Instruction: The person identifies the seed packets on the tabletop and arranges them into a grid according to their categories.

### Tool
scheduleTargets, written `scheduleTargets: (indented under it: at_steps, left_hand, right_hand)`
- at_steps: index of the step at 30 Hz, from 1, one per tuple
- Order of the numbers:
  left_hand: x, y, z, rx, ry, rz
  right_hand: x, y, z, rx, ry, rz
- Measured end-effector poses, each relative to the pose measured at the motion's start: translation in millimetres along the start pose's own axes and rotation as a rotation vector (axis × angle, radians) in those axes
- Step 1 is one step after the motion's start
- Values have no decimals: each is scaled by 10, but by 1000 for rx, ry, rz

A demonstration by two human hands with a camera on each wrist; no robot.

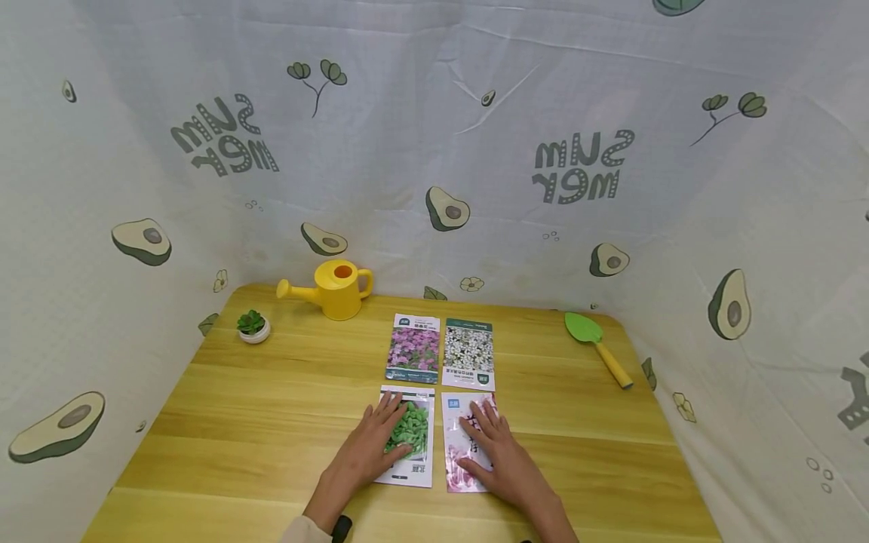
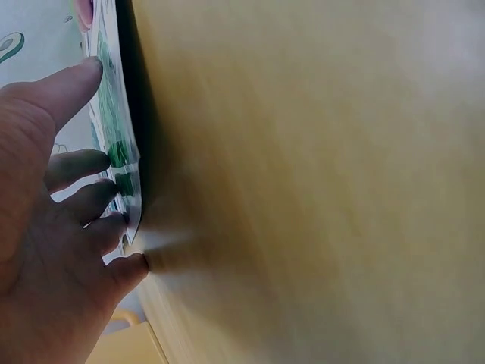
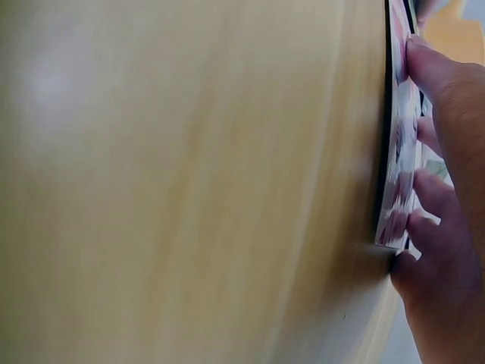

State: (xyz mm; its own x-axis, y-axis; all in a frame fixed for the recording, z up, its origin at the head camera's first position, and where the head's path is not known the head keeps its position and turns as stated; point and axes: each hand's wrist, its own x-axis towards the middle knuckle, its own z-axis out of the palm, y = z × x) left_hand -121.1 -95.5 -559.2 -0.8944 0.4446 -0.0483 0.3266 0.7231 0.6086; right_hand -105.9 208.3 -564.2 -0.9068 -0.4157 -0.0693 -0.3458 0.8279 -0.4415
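Four flat packets lie in two rows; in the head view my left hand (image 1: 361,450) rests on the near-left one, a white packet with green leaves (image 1: 416,431). Its fingers are spread, and in the left wrist view the fingertips (image 2: 94,68) touch the packet's face. My right hand (image 1: 504,458) lies with fingers apart on the near-right pink-and-white packet (image 1: 455,437), its thumb on the printed flowers. Beyond them are a packet with purple flowers (image 1: 414,348) and one with white flowers (image 1: 468,351).
A yellow watering can (image 1: 339,290) stands at the back left, beside a small potted succulent (image 1: 253,326). Toward the right edge lies a green toy trowel (image 1: 600,347) with a yellow handle. Patterned white cloth (image 1: 407,151) hangs around the wooden table (image 1: 285,422).
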Motion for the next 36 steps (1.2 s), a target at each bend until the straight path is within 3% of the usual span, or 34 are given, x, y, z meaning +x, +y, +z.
scheduleTargets:
  at_steps: [28, 36]
  left_hand:
    - [17, 19, -28, 3, -11, 0]
    - [14, 26, -20, -12, -5, 1]
  right_hand:
    - [-15, -79, 36, -33, 65, -5]
    - [-21, -88, 56, -59, 134, -52]
